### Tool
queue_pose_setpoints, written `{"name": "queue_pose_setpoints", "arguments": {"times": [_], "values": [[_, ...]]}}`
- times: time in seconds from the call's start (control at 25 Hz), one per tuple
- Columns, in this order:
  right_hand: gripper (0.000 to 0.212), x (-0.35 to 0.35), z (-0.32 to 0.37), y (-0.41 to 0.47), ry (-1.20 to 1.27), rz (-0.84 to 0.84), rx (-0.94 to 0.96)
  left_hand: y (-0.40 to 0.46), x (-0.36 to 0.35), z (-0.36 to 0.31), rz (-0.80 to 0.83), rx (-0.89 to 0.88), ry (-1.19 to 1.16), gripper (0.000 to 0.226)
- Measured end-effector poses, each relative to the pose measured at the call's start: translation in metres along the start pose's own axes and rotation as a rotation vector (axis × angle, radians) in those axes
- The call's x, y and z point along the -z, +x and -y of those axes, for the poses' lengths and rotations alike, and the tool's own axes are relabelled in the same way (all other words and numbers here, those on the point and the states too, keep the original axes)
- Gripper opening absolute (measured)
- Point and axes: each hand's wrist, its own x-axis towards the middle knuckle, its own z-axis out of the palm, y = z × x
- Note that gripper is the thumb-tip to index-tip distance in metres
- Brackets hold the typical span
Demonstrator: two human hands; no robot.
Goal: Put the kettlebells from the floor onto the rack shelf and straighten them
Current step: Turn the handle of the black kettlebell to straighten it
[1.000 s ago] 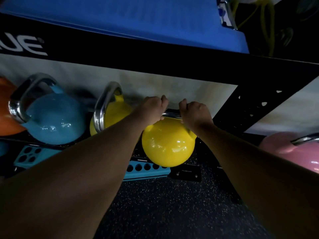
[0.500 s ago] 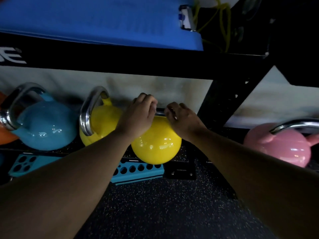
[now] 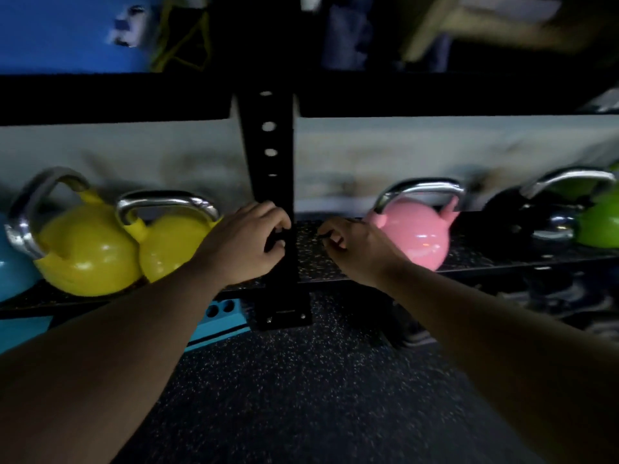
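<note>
A flat teal plastic block with round holes (image 3: 219,318) lies on the dark speckled rubber floor (image 3: 301,396) beneath the shelf's front edge, while a blue mat (image 3: 67,31) and tangled yellow cord (image 3: 182,41) sit overhead.

The speckled rack shelf (image 3: 321,259) bears kettlebells — two yellow (image 3: 83,256) (image 3: 170,246), one pink (image 3: 415,236), one green (image 3: 599,226).

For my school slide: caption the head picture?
Empty hands hover between yellow kettlebells and a pink kettlebell.

Dim room: dark speckled rubber floor (image 3: 301,390), scuffed pale wall (image 3: 402,152) behind.
</note>
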Motion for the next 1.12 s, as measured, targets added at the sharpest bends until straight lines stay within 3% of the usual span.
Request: {"name": "queue_pose_setpoints", "arguments": {"times": [0.24,0.52,0.64,0.76,1.0,1.12], "values": [[0.027,0.114,-0.130,-0.089,-0.089,-0.087,-0.148,0.086,-0.026,-0.159,0.166,-0.153,-0.054,0.031],[0.025,0.223,-0.276,-0.148,-0.292,-0.126,-0.356,0.189,-0.067,-0.298,0.108,-0.269,0.004,0.030],[0.024,0.249,-0.332,-0.135,-0.349,-0.234,-0.404,0.232,-0.097,-0.328,0.095,-0.209,-0.025,0.031],[0.036,0.276,-0.394,-0.102,-0.392,-0.275,-0.428,0.289,-0.132,-0.353,0.086,-0.152,-0.047,0.029],[0.052,0.290,-0.469,-0.051,-0.380,-0.132,-0.370,0.380,-0.184,-0.404,0.079,0.218,-0.261,0.047],[0.050,0.282,-0.492,-0.038,-0.270,-0.084,-0.392,0.401,-0.214,-0.431,0.109,0.326,-0.392,0.053]]}}
